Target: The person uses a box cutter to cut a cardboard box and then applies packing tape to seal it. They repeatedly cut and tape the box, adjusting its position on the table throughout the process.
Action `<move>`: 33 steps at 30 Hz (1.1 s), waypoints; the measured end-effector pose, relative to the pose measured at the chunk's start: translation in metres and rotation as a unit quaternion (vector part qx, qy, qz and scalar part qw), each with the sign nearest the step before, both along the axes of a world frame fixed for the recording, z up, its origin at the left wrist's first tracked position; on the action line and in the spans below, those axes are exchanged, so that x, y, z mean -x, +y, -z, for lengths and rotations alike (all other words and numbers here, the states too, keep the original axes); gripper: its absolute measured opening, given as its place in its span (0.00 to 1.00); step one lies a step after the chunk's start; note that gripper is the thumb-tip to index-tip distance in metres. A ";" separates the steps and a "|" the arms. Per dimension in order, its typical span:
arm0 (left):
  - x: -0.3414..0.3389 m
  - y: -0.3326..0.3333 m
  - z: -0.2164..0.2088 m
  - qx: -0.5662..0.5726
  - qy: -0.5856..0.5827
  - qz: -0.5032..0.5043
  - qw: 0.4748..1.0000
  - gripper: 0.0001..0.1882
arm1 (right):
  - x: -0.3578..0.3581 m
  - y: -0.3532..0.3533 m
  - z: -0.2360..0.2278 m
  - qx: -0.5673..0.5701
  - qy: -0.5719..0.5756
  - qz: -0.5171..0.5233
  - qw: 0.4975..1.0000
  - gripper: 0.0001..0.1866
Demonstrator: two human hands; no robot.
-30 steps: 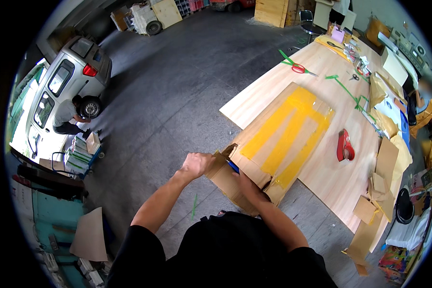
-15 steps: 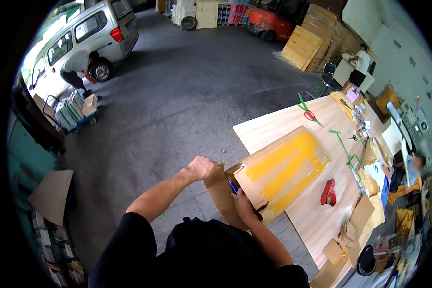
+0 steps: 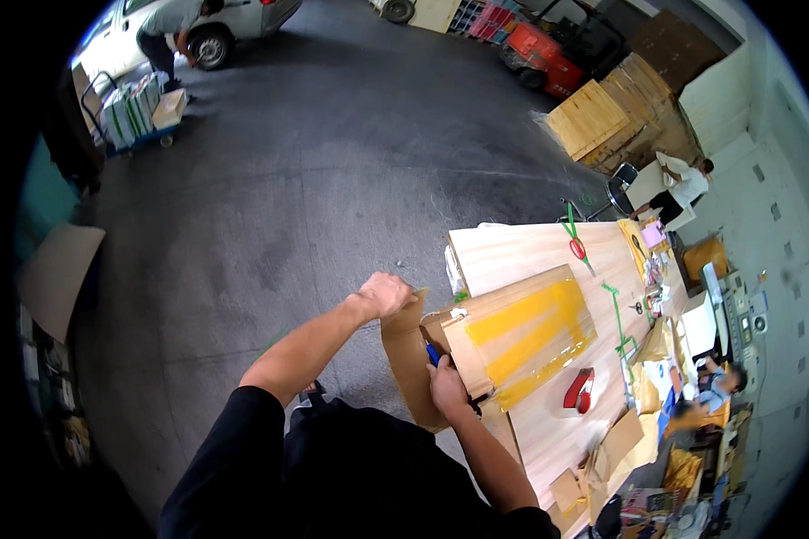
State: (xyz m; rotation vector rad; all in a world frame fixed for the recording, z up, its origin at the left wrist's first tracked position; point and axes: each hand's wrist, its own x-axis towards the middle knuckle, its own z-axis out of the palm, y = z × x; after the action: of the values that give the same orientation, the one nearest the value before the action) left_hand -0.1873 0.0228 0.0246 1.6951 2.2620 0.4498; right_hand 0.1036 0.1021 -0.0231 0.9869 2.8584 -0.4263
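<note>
A cardboard box with broad yellow tape strips lies at the table's near left edge, its open end toward me. My left hand is closed on the upper corner of the box's end flap, which is folded outward. My right hand is closed around a slim blue utility knife at the box's opening, between flap and body. The blade cannot be made out, and the box's inside is mostly hidden.
On the wooden table are red-handled scissors, a red tape dispenser, green strapping and cardboard scraps. One person bends near a van beside a loaded trolley. A forklift stands at the back.
The view has shifted, so the van sits higher and the table lower. Both hands keep their grips on the flap and the knife, and the box lies much as before.
</note>
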 end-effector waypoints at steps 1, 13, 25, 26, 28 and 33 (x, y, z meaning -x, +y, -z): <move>0.000 -0.007 0.005 -0.018 -0.049 -0.032 0.998 0.23 | 0.003 -0.006 -0.007 0.007 -0.013 0.013 1.000 0.19; -0.117 -0.052 0.171 -0.209 -0.684 -0.273 0.643 0.37 | 0.092 -0.017 -0.091 -0.045 -0.185 -0.058 0.980 0.16; -0.128 -0.046 0.127 -0.176 -0.510 -0.421 0.729 0.30 | 0.121 0.024 -0.107 0.000 -0.247 -0.146 0.958 0.18; -0.128 -0.046 0.125 -0.175 -0.517 -0.420 0.725 0.29 | 0.109 0.027 -0.106 -0.002 -0.235 -0.156 0.959 0.18; -0.126 -0.048 0.124 -0.198 -0.531 -0.417 0.711 0.29 | 0.094 0.025 -0.109 -0.001 -0.238 -0.156 0.959 0.18; -0.132 -0.042 0.144 -0.211 -0.515 -0.420 0.717 0.28 | 0.082 0.005 -0.127 0.005 -0.278 -0.125 0.952 0.17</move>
State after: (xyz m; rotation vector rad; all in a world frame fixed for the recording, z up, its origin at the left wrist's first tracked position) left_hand -0.0556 -0.0187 -0.1198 0.1074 1.8539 1.6791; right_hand 0.0217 0.1072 0.1040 0.6012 2.4121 -0.1114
